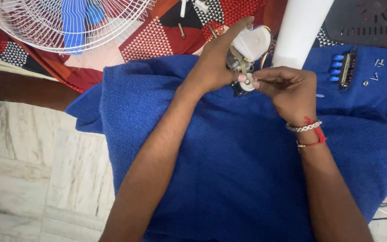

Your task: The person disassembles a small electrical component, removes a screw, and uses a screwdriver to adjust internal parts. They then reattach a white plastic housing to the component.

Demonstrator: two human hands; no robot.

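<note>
Both forearms rise from six o'clock and converge toward twelve. The left hand point(216, 62) curls, index finger stretched toward one o'clock. The right hand point(287, 89) sits at its three o'clock, fingertips pinched together, bracelets on the wrist.

Pale marble floor tiles point(32, 170) lay at the left under soft, even light, and a red, black and white patterned cloth point(153, 40) covered the surface beyond the blue towel point(229, 170)

Just one head cam, looking steeply down, pretty close over the blue towel point(229, 170) on the lap.
</note>
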